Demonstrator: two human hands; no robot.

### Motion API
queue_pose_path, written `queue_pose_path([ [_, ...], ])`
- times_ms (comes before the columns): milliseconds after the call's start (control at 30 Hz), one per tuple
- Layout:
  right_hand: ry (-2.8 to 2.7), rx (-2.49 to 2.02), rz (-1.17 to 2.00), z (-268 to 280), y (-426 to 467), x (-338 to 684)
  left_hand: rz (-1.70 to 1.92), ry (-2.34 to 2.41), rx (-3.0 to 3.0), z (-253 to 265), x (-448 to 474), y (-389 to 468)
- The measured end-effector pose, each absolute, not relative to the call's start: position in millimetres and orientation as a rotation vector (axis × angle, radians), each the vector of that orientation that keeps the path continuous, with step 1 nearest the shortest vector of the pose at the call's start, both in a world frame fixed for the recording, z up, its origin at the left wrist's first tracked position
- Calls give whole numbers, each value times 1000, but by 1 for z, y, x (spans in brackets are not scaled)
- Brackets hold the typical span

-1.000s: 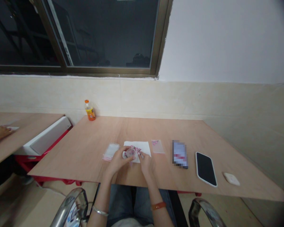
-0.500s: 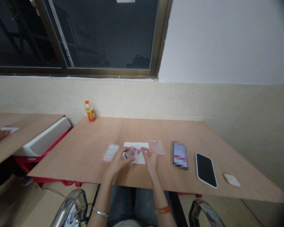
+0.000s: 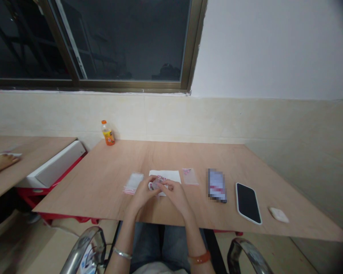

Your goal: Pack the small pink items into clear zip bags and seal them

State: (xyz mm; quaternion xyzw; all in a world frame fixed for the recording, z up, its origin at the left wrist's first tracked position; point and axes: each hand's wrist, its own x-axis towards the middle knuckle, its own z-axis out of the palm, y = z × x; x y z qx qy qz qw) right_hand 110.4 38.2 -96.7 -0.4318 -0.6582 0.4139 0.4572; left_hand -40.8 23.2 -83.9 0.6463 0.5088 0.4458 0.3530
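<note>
My left hand (image 3: 143, 193) is closed around a small clear plastic bag (image 3: 154, 185), its thumb and fingers on either side of the bag. My right hand (image 3: 176, 193) has come up against the bag, fingertips pinched together at its opening. Whatever sits between those fingertips is too small to make out. Beneath both hands lies a sheet of white paper (image 3: 173, 175), with small pink pieces (image 3: 161, 177) on it, partly covered by my fingers. A stack of clear zip bags (image 3: 134, 182) rests left of the paper. Another clear bag (image 3: 190, 177) with some pink pieces inside lies on the right.
Right of the paper are a blurred-out phone (image 3: 217, 185), a black-screened phone or tablet (image 3: 248, 203) and a white rounded object (image 3: 278, 214). An orange drink bottle (image 3: 108, 134) stands by the wall. Another person's hand (image 3: 4, 163) rests on the neighbouring table (image 3: 45, 146).
My right hand has moved left from the pink pieces on the paper to the bag in my left hand. The other person's hand on the left table has shifted.
</note>
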Motion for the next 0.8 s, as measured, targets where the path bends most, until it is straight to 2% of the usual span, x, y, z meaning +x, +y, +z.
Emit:
queue_pose_path([
  [300, -1802, -979, 1054, -87, 33, 120, 1202, 1370, 1606, -89, -38, 26],
  [567, -1454, -824, 1339, -88, 38, 112, 1320, 1241, 1455, -85, -30, 27],
  [800, -1285, -905, 1284, -86, 40, 118, 1417, 1195, 1264, -83, -36, 30],
])
